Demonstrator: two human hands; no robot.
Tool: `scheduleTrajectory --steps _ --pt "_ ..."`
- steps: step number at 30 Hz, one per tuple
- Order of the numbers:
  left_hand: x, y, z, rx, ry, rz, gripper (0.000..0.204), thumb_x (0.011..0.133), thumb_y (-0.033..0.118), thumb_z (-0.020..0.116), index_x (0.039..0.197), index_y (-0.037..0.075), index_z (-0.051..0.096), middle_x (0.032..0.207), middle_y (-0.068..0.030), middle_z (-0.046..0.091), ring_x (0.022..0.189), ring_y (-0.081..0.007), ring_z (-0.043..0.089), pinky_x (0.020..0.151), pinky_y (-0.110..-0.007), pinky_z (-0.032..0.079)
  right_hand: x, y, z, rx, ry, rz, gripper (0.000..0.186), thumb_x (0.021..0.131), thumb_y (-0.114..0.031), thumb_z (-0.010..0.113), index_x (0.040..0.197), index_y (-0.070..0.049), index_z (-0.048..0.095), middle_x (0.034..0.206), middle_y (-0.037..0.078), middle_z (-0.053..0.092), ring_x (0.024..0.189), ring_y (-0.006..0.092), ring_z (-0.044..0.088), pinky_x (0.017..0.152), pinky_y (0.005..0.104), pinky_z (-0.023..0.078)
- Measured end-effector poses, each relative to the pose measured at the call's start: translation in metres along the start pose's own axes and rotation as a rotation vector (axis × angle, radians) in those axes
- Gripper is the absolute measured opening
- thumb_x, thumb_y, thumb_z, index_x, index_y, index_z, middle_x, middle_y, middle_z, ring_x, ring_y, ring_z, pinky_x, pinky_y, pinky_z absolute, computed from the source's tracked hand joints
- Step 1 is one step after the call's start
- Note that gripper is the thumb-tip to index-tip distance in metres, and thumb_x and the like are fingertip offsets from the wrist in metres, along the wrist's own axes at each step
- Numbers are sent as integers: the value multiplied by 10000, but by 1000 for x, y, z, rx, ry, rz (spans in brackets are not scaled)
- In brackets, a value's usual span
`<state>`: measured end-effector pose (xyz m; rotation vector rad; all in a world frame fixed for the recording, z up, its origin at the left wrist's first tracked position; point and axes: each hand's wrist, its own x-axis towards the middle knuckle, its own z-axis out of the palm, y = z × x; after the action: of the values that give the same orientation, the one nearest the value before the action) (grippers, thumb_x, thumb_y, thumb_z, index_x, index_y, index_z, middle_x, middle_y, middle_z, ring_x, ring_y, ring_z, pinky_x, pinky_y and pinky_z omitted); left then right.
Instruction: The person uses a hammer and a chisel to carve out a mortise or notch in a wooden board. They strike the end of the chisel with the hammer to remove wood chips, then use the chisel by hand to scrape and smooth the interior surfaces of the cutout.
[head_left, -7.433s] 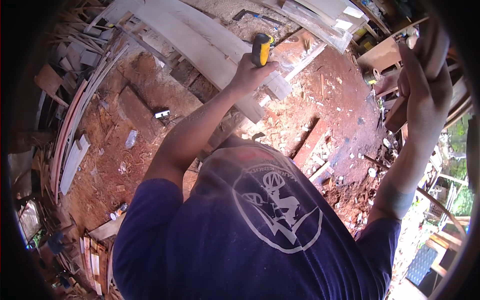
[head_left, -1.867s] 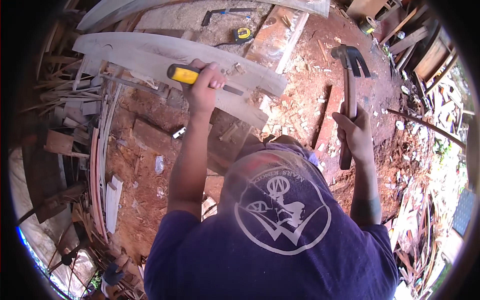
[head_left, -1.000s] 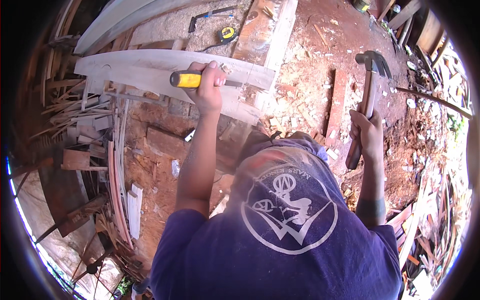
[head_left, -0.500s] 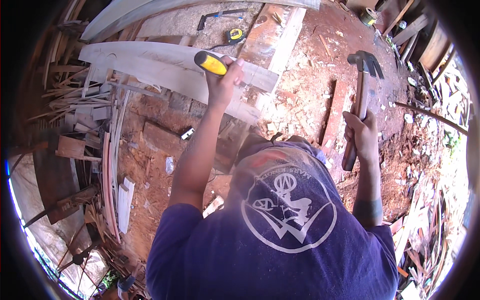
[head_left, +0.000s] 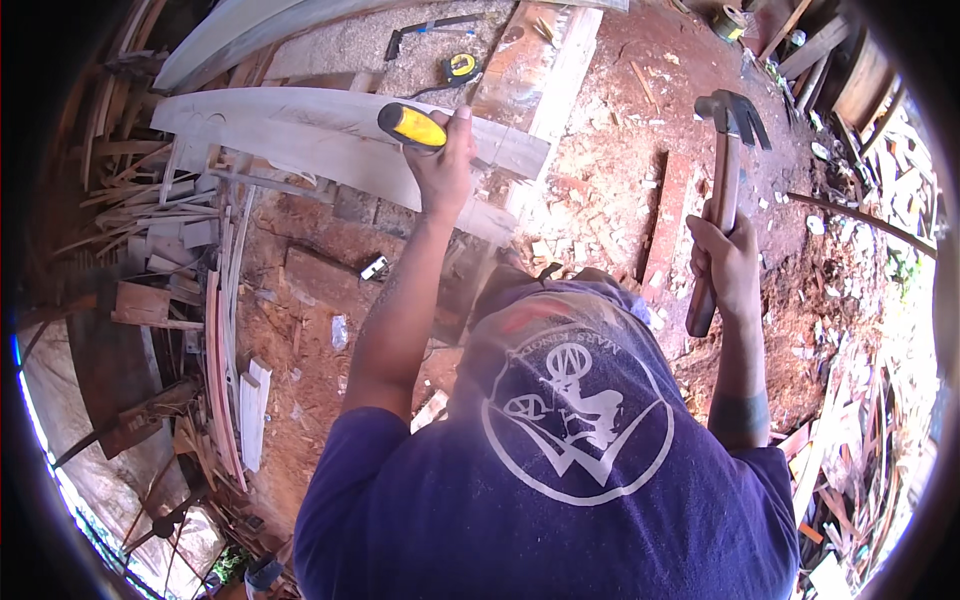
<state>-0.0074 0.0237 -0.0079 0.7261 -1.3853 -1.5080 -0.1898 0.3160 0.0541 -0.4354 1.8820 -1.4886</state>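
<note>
My left hand [head_left: 442, 172] is closed round a chisel by its thick yellow-and-black handle [head_left: 415, 127]; its blade is hidden under the hand. The handle's dark butt end tilts up to the left, above a pale wooden board [head_left: 290, 118] whose squared right end carries cut marks. My right hand [head_left: 727, 255] grips a claw hammer by its brown wooden shaft [head_left: 726, 185]. The dark metal hammer head [head_left: 735, 112] is raised, well to the right of the chisel and apart from it.
Beyond the board lie a yellow-and-black tape measure [head_left: 460, 68] and a hacksaw-like tool [head_left: 425, 30]. A reddish plank [head_left: 668, 215] rests on the chip-strewn ground between my arms. Wood strips and scraps pile up at left [head_left: 150, 220] and right [head_left: 850, 440].
The view has shifted a little, so the board and the tools beyond it sit slightly further left. Both hands keep their grips, with the hammer and the chisel in nearly the same places.
</note>
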Motion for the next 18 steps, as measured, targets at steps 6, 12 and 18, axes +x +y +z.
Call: scheduleTrajectory --steps 6,12,18 --pt "-3 -17 -4 135 -20 115 344 970 156 726 684 79 549 630 36 579 537 -62 514 509 -270 429 2 -11 11 -121 -24 -66 121 939 -116 666 895 -50 574 619 -22 533 483 52 472 440 237 378" --pt "-25 -17 16 438 -274 361 194 881 154 785 785 41 660 658 -77 668 630 -120 640 583 -353 485 -8 -32 23 -559 1 -317 141 882 -82 680 912 -37 550 706 0 459 664 92 447 574 291 360" --pt "-28 0 28 432 -281 225 96 817 82 731 792 60 641 672 -161 640 590 -276 650 580 -409 460 -41 -125 -16 -44 237 -914 164 919 -52 628 797 -92 526 658 14 502 580 89 495 543 240 427"
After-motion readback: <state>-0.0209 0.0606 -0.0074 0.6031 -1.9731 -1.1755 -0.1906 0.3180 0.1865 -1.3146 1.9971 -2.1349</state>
